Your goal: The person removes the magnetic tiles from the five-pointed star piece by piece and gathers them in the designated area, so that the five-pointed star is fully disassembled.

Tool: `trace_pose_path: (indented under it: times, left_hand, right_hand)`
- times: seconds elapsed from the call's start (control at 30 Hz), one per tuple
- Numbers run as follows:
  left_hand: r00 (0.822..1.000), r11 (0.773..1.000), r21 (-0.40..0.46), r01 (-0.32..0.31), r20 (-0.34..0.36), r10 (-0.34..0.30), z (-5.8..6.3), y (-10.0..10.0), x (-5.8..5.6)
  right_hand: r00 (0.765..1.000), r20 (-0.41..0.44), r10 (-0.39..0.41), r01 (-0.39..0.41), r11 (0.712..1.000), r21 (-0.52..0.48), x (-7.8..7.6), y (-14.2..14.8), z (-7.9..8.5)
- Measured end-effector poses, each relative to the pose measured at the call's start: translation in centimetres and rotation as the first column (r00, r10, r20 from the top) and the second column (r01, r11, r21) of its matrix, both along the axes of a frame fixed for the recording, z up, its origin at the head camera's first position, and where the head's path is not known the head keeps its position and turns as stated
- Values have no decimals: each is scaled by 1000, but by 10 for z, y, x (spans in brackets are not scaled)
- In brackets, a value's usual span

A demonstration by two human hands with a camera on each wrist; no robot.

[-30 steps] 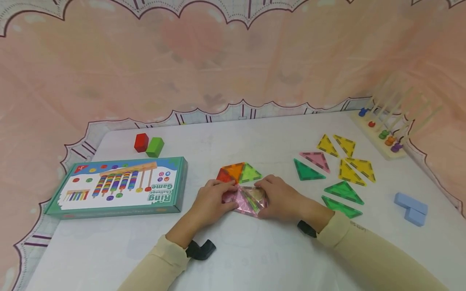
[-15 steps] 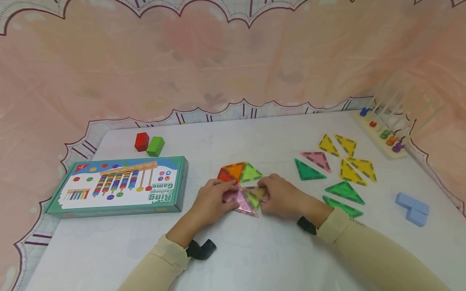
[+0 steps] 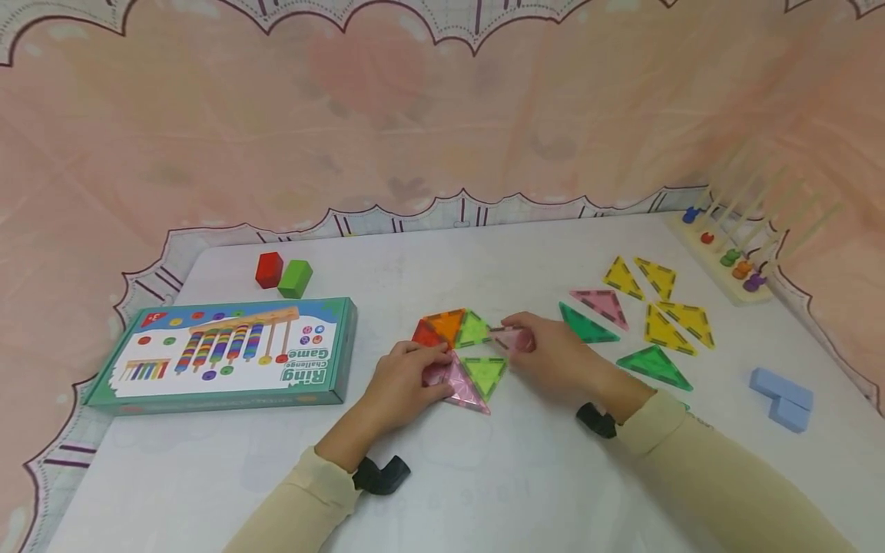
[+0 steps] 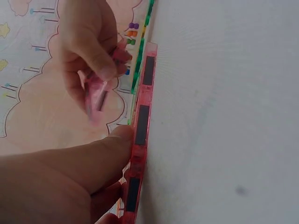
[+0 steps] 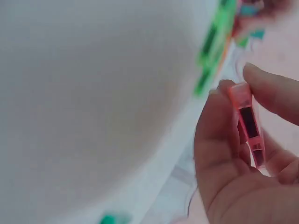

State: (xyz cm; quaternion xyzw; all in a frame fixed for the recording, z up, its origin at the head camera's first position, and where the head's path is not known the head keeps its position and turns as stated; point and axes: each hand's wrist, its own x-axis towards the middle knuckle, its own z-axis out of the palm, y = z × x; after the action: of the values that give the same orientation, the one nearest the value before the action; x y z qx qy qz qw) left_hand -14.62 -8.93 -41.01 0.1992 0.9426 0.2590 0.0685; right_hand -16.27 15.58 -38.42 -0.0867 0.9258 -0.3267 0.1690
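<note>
My left hand [image 3: 408, 384] holds a pink triangular magnetic tile [image 3: 466, 385] on the white table, thumb at its near edge. Beside that tile lies a lime-green triangle [image 3: 486, 373]. Red [image 3: 425, 335], orange [image 3: 445, 322] and lime [image 3: 474, 330] triangles join in a fan just beyond. Raised to the right of this cluster, my right hand [image 3: 553, 349] pinches another pink triangular magnetic tile [image 3: 508, 338] between thumb and fingers. In the right wrist view the held pink tile [image 5: 250, 119] shows its dark magnet strips edge-on. The left fingers partly cover their own tile.
Right of the hands lie several yellow tiles [image 3: 664, 329], a pink tile [image 3: 603, 304] and green tiles [image 3: 653, 365]. A blue block [image 3: 781, 395] and a peg stand [image 3: 729, 265] are farther right. A ring game box [image 3: 228, 353] and red [image 3: 268, 269] and green [image 3: 296, 279] blocks sit left.
My right hand has lifted its pink tile off the lime-green triangle and carried it a little right and away, uncovering the lime tile. The left hand has stayed in place.
</note>
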Motion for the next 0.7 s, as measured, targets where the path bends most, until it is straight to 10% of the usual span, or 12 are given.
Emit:
trace_pose_path:
  times: [0.17,0.7]
  left_hand:
    - [1000,1000,9,-4,5,4,0,0,0]
    - [1000,999,33,-2,13,1,-1,-2,1]
  right_hand:
    - [994,-106,-13,10,1000,-28,-19,23,8]
    - [991,-45,123,-118,989,90,-71,28,0]
